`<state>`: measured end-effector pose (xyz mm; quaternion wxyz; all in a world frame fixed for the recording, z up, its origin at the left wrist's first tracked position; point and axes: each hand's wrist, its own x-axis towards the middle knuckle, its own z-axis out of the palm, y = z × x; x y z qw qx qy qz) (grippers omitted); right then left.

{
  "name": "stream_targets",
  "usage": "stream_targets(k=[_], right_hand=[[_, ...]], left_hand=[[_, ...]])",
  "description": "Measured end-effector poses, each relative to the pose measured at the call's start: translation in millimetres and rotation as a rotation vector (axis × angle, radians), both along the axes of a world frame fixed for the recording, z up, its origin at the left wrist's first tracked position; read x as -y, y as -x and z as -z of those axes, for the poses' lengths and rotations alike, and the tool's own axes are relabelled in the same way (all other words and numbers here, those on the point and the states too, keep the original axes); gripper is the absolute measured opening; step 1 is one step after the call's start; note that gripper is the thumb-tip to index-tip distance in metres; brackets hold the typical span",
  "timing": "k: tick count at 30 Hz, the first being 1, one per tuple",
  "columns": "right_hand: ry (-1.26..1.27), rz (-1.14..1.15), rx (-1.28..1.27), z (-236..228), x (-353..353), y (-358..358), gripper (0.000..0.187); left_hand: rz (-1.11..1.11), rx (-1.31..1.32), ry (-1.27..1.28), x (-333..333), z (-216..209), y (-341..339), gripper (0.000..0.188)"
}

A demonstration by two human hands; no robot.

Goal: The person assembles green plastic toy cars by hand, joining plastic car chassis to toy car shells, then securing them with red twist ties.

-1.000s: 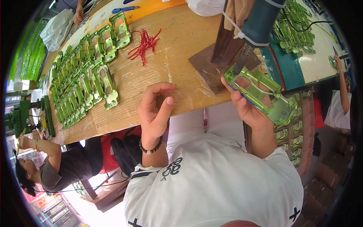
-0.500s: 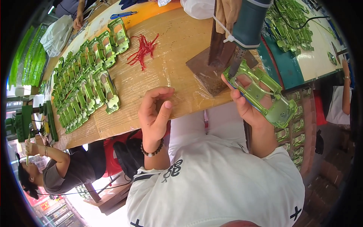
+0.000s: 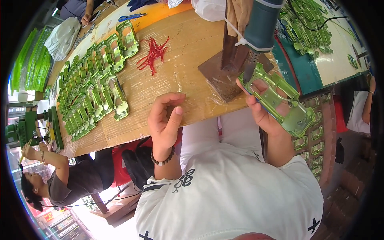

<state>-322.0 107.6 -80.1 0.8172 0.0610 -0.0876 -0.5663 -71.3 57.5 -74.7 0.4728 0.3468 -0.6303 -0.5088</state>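
Observation:
My right hand (image 3: pixel 262 114) grips a shiny green openwork frame (image 3: pixel 276 96) from below and holds it tilted near the table's front edge. The frame's upper end is right at the metal nozzle (image 3: pixel 251 66) of a teal hot-air gun (image 3: pixel 262 30); whether they touch I cannot tell. A white cable tie binds the gun to a brown metal stand (image 3: pixel 218 70). My left hand (image 3: pixel 166 120) hovers by the table's front edge, fingers loosely bent and thumb apart, with nothing in it. Part of my right hand is hidden behind the frame.
Rows of green frames (image 3: pixel 92 90) cover the table's left side. Thin red strips (image 3: pixel 154 55) lie mid-table, a blue cutter knife (image 3: pixel 132 17) farther back. More frames (image 3: pixel 306 32) are heaped at far right. A person (image 3: pixel 66 176) works on the left beside a green machine (image 3: pixel 30 128).
The green frame stays at the nozzle in my right hand, and my left hand keeps its loose curl. My view has shifted slightly. At left, the other person's raised hand has moved a little.

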Motion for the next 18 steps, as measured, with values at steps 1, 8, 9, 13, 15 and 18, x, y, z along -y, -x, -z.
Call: stream_targets(k=[1,8,9,13,15,18], right_hand=[[0.002,-0.001,0.001,0,0,0,0.054],[-0.080,0.024,-0.106,-8,-7,-1,0.051],[-0.112,0.008,-0.118,-5,-9,1,0.049],[-0.083,-0.024,-0.134,1,-32,5,0.058],[-0.218,0.064,-0.303,-18,-48,8,0.059],[-0.157,0.199,-0.226,-14,-74,26,0.049]], left_hand=[[-0.002,0.001,-0.005,0,-1,0,0.025],[-0.014,-0.045,-0.025,-1,2,2,0.023],[-0.024,-0.049,-0.038,-2,3,0,0.023],[-0.049,-0.041,0.013,-3,4,-4,0.024],[-0.031,-0.050,0.023,-1,6,-4,0.024],[-0.017,-0.047,0.044,1,8,-4,0.025]])
